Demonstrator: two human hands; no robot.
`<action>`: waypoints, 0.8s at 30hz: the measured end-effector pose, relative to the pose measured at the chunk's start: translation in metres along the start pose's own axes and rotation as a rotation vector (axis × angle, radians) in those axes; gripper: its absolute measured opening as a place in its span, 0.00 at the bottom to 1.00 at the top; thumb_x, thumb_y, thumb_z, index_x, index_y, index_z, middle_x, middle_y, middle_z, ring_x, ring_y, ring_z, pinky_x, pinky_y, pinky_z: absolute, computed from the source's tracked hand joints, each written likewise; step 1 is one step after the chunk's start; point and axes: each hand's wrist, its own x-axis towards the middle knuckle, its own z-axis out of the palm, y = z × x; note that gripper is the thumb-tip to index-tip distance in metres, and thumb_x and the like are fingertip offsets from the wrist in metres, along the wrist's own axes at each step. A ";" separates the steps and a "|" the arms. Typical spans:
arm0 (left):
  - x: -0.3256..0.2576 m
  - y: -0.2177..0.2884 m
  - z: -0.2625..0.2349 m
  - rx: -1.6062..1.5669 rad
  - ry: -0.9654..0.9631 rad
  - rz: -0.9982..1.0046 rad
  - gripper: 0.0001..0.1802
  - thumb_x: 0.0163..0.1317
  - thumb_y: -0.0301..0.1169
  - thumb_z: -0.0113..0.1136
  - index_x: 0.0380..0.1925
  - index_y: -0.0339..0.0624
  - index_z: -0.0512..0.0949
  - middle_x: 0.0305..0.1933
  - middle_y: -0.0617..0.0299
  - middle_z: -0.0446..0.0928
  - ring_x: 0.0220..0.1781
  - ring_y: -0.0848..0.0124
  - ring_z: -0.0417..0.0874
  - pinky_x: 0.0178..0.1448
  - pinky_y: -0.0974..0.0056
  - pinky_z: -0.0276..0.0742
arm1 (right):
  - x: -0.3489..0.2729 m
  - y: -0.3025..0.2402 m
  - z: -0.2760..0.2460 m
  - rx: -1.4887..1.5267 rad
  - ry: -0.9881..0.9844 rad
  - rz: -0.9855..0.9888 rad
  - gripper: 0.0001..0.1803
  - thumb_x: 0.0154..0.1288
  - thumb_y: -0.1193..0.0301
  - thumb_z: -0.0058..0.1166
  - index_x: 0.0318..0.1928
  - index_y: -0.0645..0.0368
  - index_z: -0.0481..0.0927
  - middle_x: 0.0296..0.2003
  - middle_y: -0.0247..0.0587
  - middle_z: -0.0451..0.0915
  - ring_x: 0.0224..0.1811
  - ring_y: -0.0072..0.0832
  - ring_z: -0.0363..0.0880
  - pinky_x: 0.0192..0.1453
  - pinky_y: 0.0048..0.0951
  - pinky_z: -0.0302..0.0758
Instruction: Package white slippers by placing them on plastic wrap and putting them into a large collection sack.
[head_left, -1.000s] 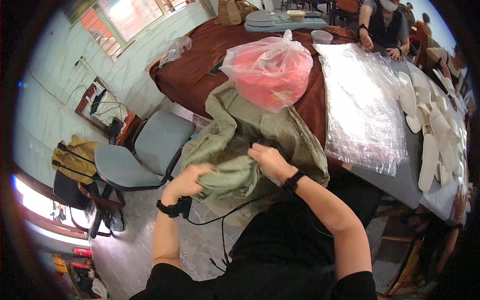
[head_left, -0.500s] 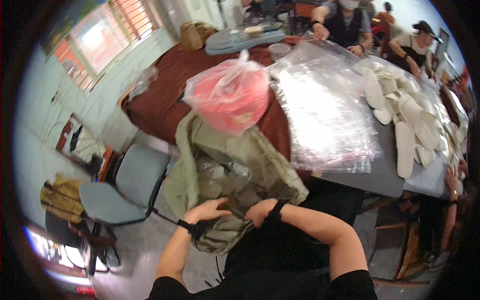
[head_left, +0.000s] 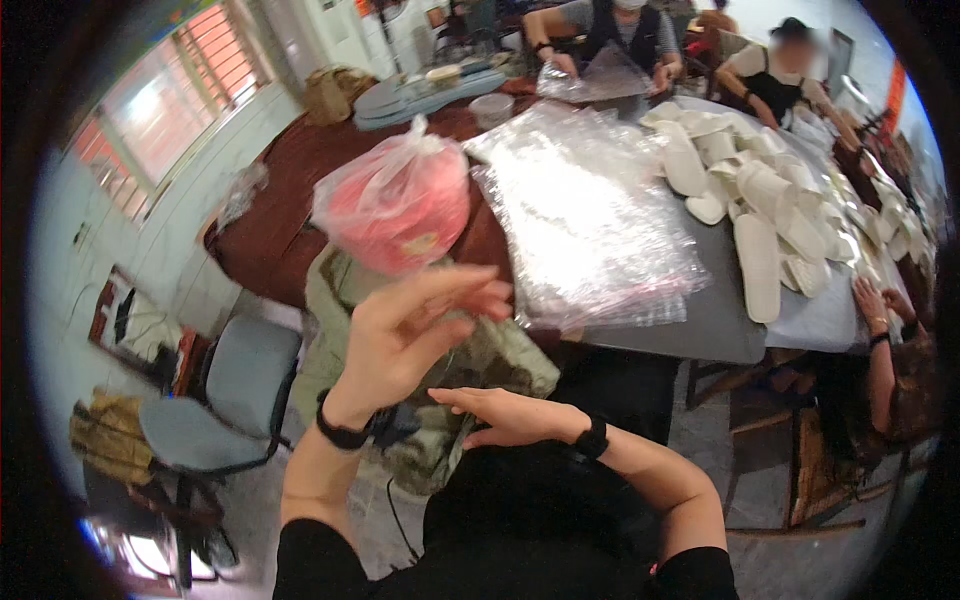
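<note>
A seated person raises the left hand (head_left: 415, 335) open, fingers spread wide and holding nothing, while the right hand (head_left: 510, 415) lies flat and open, palm down and equally empty, just above an olive-green jacket (head_left: 480, 365) draped off the near edge of the desk (head_left: 720, 320) into the lap. Both wrists carry dark bands. At 12 o'clock from the raised hand sits a knotted pink plastic bag (head_left: 395, 205); at 1 o'clock a stack of clear plastic sleeves (head_left: 590, 220) covers the desk, and white slippers (head_left: 760, 215) are heaped at 2 o'clock, where other people work at the far end. A grey chair (head_left: 225, 405) stands at 9 o'clock. The jacket appears to be between grips; any further handling calls for closing fingers on its cloth.
</note>
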 end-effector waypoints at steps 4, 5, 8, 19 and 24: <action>0.033 0.020 0.005 -0.034 -0.017 0.127 0.23 0.67 0.13 0.54 0.63 0.28 0.73 0.57 0.48 0.80 0.55 0.62 0.85 0.60 0.61 0.80 | 0.023 0.021 0.039 0.097 -0.268 0.031 0.46 0.65 0.69 0.65 0.77 0.64 0.53 0.70 0.59 0.65 0.68 0.50 0.72 0.70 0.43 0.72; 0.036 0.026 0.004 -0.040 -0.020 0.170 0.22 0.68 0.14 0.55 0.62 0.28 0.73 0.56 0.48 0.80 0.55 0.63 0.85 0.59 0.61 0.80 | 0.030 0.027 0.053 0.105 -0.298 0.010 0.46 0.65 0.69 0.65 0.77 0.64 0.53 0.70 0.59 0.65 0.68 0.50 0.72 0.70 0.43 0.72; 0.046 0.042 0.004 0.075 0.006 0.231 0.20 0.70 0.22 0.58 0.61 0.30 0.74 0.55 0.46 0.82 0.51 0.61 0.86 0.56 0.60 0.82 | 0.044 0.042 0.090 -0.003 -0.337 -0.115 0.46 0.63 0.69 0.66 0.75 0.68 0.53 0.73 0.63 0.58 0.72 0.52 0.65 0.72 0.42 0.69; 0.007 0.119 -0.022 0.302 0.061 0.328 0.21 0.73 0.25 0.53 0.62 0.27 0.73 0.58 0.36 0.79 0.53 0.57 0.87 0.57 0.60 0.82 | 0.089 0.035 0.045 -0.150 0.116 -0.142 0.11 0.57 0.77 0.58 0.41 0.68 0.80 0.37 0.60 0.82 0.47 0.59 0.81 0.50 0.49 0.78; 0.015 0.126 -0.016 0.009 0.013 0.483 0.24 0.71 0.29 0.60 0.62 0.24 0.71 0.53 0.30 0.80 0.45 0.47 0.89 0.47 0.46 0.91 | 0.112 0.038 0.023 -0.301 0.451 -0.144 0.50 0.54 0.82 0.58 0.78 0.52 0.53 0.77 0.54 0.51 0.72 0.58 0.62 0.68 0.46 0.73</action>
